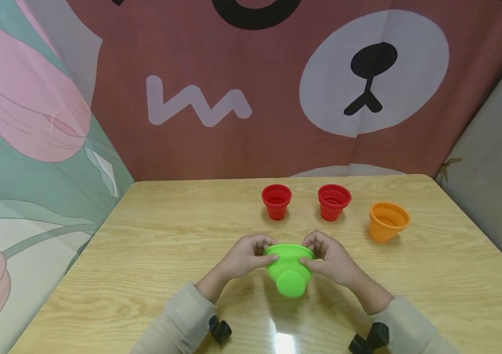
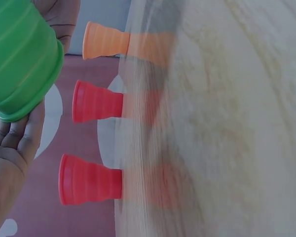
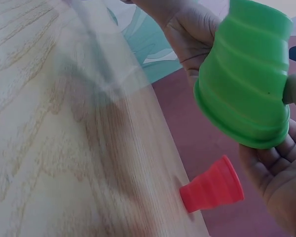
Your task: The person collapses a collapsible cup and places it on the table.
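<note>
Between both hands, above the table, a bright green ribbed cup [image 1: 290,270] is held tilted, its round base facing the head camera and its rim pointing away. My left hand [image 1: 251,255] grips the left side of the rim, thumb on the outer wall and fingers behind. On the other side my right hand [image 1: 332,258] pinches the rim the same way, its thumb pressed on the wall. In the right wrist view, the ribbed wall of the green cup [image 3: 246,74] shows between the hands. The inside of the cup is hidden.
Beyond the hands, a red cup [image 1: 277,201] and a second red cup [image 1: 334,202] stand upright near the back edge of the wooden table [image 1: 166,226]. An orange cup [image 1: 388,222] stands further right. A printed curtain [image 1: 189,147] hangs behind the table.
</note>
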Demonstrator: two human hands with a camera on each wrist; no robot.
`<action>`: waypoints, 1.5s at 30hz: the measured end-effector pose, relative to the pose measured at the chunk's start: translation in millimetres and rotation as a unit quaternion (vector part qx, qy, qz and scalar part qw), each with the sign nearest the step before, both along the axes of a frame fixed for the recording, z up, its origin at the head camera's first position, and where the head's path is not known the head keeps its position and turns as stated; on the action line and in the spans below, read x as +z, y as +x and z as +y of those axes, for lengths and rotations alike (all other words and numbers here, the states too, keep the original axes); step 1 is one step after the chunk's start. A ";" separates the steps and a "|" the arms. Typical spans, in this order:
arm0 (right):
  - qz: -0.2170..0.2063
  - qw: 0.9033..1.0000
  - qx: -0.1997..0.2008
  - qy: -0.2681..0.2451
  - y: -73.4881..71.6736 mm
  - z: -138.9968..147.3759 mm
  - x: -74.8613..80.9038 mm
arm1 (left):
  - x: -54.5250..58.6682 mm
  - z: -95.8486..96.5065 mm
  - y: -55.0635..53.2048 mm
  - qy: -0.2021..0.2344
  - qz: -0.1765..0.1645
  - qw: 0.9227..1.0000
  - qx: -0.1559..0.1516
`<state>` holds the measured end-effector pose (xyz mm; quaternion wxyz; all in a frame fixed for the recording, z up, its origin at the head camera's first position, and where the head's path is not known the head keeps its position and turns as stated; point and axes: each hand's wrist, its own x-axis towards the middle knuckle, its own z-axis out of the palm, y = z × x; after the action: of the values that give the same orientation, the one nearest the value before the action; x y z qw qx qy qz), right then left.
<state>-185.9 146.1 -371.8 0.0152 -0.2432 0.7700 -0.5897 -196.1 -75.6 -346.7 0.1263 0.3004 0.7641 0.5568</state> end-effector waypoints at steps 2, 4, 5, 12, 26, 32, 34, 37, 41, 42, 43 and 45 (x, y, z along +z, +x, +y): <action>-0.003 1.000 -0.003 -0.002 -0.1 -0.2 0.2 | -0.5 0.3 0.3 -0.004 0.010 1.000 -0.002; -0.008 1.000 -0.008 -0.001 0.0 -0.4 0.3 | -1.1 0.3 0.8 -0.009 0.025 1.000 -0.004; -0.010 1.000 -0.011 -0.001 0.1 -0.7 0.3 | -1.3 0.4 1.2 -0.010 0.032 0.999 -0.005; -0.006 0.999 -0.048 0.000 0.7 -5.3 -0.5 | -0.6 1.9 3.8 -0.020 0.074 0.997 0.004; 0.022 0.998 -0.063 -0.015 1.5 -12.0 0.0 | -27.1 -3.8 -12.4 0.076 -0.023 0.996 -0.029; 0.046 0.997 -0.057 0.015 2.6 -12.3 1.7 | -31.3 -7.6 -14.7 0.144 -0.070 0.983 -0.088; 0.057 0.997 -0.049 0.015 2.5 -12.7 2.1 | -32.6 -8.0 -15.9 0.170 -0.085 0.976 -0.105; 0.059 0.998 -0.026 -0.009 1.7 -12.6 1.3 | -33.4 -8.4 -16.8 0.198 -0.106 0.967 -0.120; 0.026 0.996 0.036 -0.081 0.4 -9.9 -2.3 | -33.0 -8.1 -18.0 0.216 -0.120 0.961 -0.127; 0.015 0.993 0.055 -0.101 -0.1 -8.8 -3.2 | -32.8 -7.9 -18.3 0.222 -0.120 0.959 -0.127; 0.005 0.990 0.075 -0.118 -0.5 -7.7 -4.2 | -32.6 -7.8 -18.8 0.227 -0.121 0.958 -0.127; -0.017 0.980 0.120 -0.155 -2.0 -5.5 -5.8 | -32.4 -7.5 -19.4 0.244 -0.124 0.953 -0.128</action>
<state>-187.9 140.6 -377.6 0.0610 -0.3232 0.6340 -0.6999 -215.5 -83.1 -379.1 0.2130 0.3463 0.5382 0.7383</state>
